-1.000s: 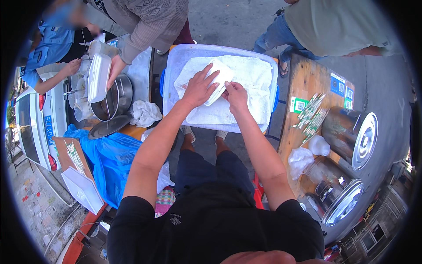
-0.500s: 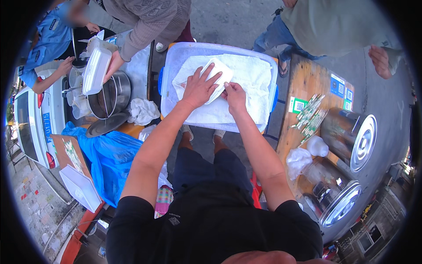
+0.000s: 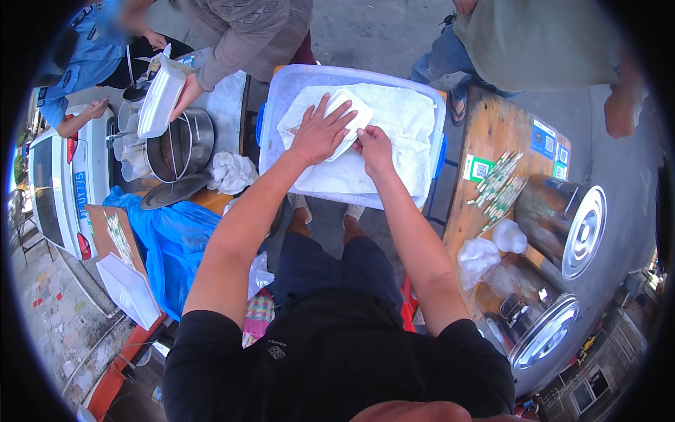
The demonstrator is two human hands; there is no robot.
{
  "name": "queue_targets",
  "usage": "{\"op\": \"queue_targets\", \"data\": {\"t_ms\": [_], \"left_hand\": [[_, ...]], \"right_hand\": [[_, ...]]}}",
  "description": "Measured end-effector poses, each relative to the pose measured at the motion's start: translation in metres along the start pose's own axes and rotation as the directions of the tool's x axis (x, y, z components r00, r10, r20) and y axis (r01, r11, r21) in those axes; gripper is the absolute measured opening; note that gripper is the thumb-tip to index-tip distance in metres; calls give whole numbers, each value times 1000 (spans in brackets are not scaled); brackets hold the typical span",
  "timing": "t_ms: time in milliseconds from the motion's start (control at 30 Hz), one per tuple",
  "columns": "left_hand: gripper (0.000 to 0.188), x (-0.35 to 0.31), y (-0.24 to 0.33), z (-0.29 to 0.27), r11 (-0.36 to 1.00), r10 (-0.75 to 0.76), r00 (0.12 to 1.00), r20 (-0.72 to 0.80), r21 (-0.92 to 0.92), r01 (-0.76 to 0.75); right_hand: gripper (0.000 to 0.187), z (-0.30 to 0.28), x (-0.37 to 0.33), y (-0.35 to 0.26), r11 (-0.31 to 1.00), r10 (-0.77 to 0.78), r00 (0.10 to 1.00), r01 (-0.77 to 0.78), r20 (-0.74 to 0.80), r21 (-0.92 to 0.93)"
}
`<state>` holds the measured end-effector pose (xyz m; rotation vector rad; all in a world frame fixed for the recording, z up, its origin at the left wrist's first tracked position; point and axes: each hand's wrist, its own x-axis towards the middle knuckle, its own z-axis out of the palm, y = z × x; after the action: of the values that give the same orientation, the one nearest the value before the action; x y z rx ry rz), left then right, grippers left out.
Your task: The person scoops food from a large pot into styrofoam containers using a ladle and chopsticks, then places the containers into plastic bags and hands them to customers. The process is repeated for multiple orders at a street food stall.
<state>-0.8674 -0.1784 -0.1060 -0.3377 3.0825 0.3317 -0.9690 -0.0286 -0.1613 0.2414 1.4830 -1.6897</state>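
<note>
A white foam takeout box [image 3: 358,111] lies tilted on a white cloth [image 3: 404,130], which is spread over a pale plastic tub [image 3: 285,88] in front of me. My left hand [image 3: 320,135] rests flat on top of the box with its fingers spread, covering its left part. At the box's right edge, my right hand [image 3: 375,148] is closed, pinching the rim between thumb and fingers. Just what the right fingertips grip underneath is partly hidden.
At the left, a co-worker's hand [image 3: 186,95] holds another foam box [image 3: 160,102] over a steel pot [image 3: 200,144]. A blue plastic bag [image 3: 162,246] lies nearer. On the right, a wooden table [image 3: 485,133] bears wrapped chopsticks [image 3: 499,186] and lidded steel pots [image 3: 545,211].
My hands stay on the box with hardly any shift. The co-worker's foam box at the left has moved slightly, and the person at the far right has lowered a hand a little.
</note>
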Motion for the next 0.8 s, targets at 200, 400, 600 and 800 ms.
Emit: {"op": "queue_targets", "data": {"t_ms": [200, 400, 600, 800], "left_hand": [[52, 1, -1, 3, 1000, -27, 999, 37, -5, 27], [52, 1, 2, -10, 1000, 4, 997, 76, 28, -6], [53, 0, 4, -14, 999, 33, 999, 26, 6, -34], [52, -11, -2, -15, 999, 11, 999, -44, -43, -13]], "right_hand": [[23, -2, -1, -5, 999, 0, 1000, 2, 31, -52], [26, -19, -22, -19, 999, 38, 999, -37, 39, -34], [27, -40, -67, -12, 996, -26, 1000, 27, 12, -81], [19, -28, -124, 29, 985, -59, 998, 57, -7, -162]]}}
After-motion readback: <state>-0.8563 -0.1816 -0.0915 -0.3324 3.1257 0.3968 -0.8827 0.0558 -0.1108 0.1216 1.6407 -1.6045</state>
